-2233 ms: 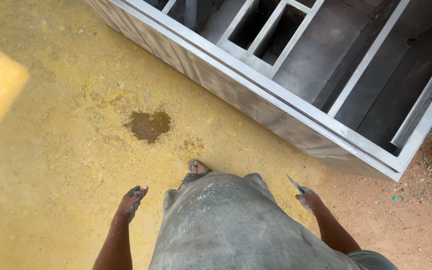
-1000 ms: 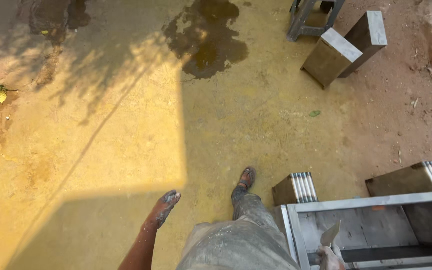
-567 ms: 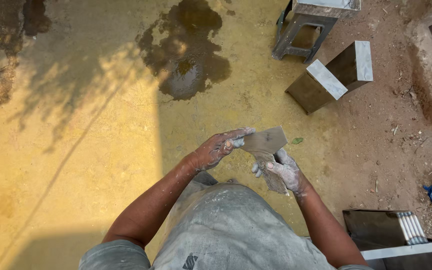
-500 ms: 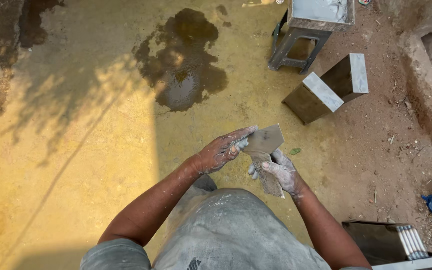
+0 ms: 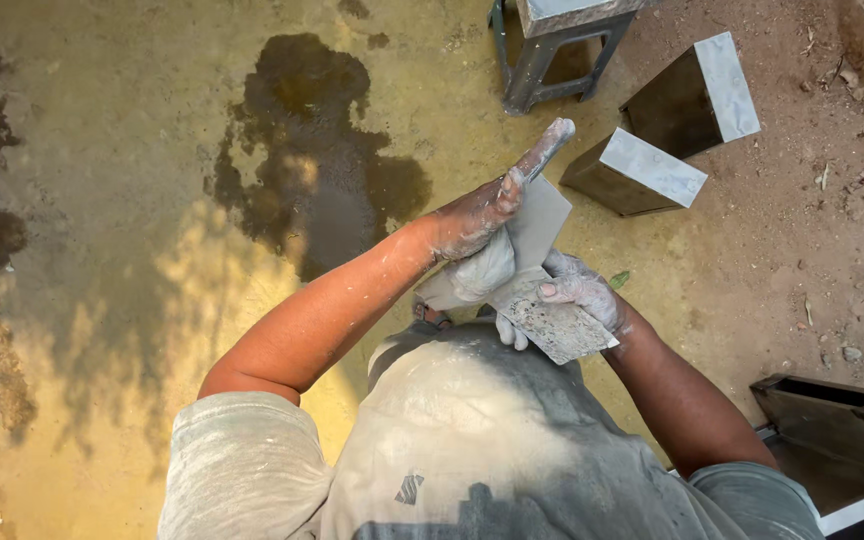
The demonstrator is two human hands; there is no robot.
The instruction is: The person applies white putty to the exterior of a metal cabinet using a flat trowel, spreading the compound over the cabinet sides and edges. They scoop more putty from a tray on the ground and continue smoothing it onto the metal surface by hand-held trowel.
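While both hands meet — left hand (image 5: 477,215) | right hand (image 5: 577,295) | putty blades (image 5: 557,325)

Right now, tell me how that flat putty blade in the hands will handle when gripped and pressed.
The flat blade looks thin and sheet-like, so it is probably light and may flex a little under pressure. It is crusted with pale paste, as are the right hand and left hand, so the grip could be slippery. Its flat shape will not roll.
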